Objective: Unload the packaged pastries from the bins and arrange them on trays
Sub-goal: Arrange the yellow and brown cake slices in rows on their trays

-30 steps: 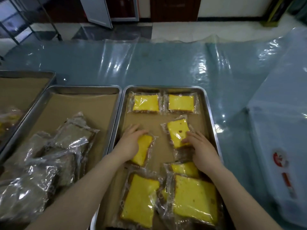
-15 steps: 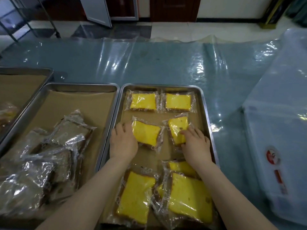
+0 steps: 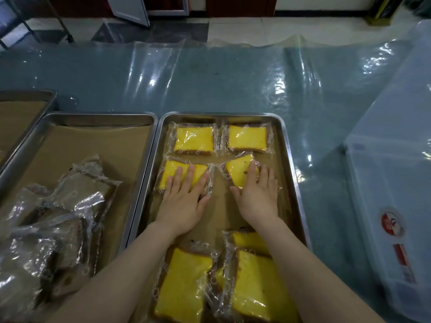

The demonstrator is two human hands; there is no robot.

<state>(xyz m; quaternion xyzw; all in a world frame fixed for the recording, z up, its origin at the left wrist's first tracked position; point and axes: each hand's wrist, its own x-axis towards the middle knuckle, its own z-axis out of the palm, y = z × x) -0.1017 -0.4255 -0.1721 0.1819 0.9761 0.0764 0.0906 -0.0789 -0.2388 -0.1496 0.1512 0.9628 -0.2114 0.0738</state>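
Second row: left pack (image 3: 172,171) and right pack (image 3: 238,171) are sitting farther up the tray (image 3: 289,159) than a moment ago.
Left tray (image 3: 93,115): brown packs (image 3: 70,206) are lying heaped, unsorted.
Left hand (image 3: 184,201): pressing flat, fingers straight, on the left pack.
Right hand (image 3: 258,197): pressing flat on the tilted right pack.
Near end: loose packs (image 3: 184,283) are waiting; this tray seems about half arranged.

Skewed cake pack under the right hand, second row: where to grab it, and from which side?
Probably the clear film flap at its left end, pinched from the near side. The skewed cake pack lies flat and rotated, its far corner against the back-row pack, while bare liner paper lies nearer. The right hand only presses flat on top.
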